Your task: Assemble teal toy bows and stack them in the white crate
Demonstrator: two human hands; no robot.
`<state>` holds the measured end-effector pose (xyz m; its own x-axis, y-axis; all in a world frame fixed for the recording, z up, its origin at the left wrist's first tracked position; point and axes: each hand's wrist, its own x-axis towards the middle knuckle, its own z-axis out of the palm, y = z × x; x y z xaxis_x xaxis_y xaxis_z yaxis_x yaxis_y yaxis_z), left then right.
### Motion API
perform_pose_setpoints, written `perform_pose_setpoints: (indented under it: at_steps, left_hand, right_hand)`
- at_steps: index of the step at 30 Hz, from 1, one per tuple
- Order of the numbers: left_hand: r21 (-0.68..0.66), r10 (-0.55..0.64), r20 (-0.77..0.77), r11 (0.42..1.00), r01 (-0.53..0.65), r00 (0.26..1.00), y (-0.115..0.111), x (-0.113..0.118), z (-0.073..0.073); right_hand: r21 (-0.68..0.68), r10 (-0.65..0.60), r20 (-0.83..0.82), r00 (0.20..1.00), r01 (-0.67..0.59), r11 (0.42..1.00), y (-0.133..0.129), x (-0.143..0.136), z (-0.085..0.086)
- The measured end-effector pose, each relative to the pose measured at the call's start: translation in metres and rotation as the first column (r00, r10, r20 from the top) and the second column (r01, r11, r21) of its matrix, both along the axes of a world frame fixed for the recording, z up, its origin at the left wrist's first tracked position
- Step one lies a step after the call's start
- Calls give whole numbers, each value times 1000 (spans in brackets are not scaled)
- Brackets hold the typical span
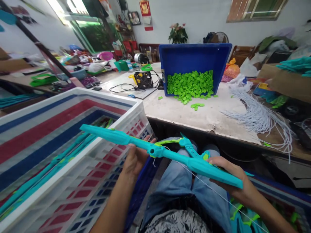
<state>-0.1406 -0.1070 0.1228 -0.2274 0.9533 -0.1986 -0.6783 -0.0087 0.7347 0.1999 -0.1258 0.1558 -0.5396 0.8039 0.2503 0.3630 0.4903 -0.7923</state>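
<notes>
A long teal plastic toy bow (162,152) with lime-green parts and a loose white string lies slantwise across my lap, held in the air. My left hand (137,158) is closed around it left of the middle, with the fingers behind. My right hand (233,176) grips its right end, thumb on top, its other fingers partly hidden. Behind the bow, a curved green-and-grey piece (170,140) and a jointed teal arm (190,148) stick up between my hands. The white string (206,185) trails down to the lower right.
On my left stands a white crate (109,168) with a striped lining and more teal parts (60,158). A blue bin (195,56) on the table holds small green pieces (190,84). White cords (257,111) lie at the right; a small black fan (143,80) stands behind. Teal-and-green parts (245,216) sit lower right.
</notes>
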Motion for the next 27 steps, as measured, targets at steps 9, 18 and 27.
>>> perform_pose_setpoints:
  at_steps: [9, 18, 27]
  left_hand:
    - [-34, 286, -222, 953, -300, 932, 48, 31, 40]
    - [93, 224, -245, 974, -207, 943, 84, 42, 74]
    - [161, 36, -348, 987, 21, 937, 46, 99, 47]
  right_hand:
    - [208, 8, 6, 1000, -9, 978, 22, -10, 24]
    - [249, -76, -183, 980, 121, 961, 34, -5, 56]
    - [-213, -554, -614, 562, 558, 802, 55, -14, 37]
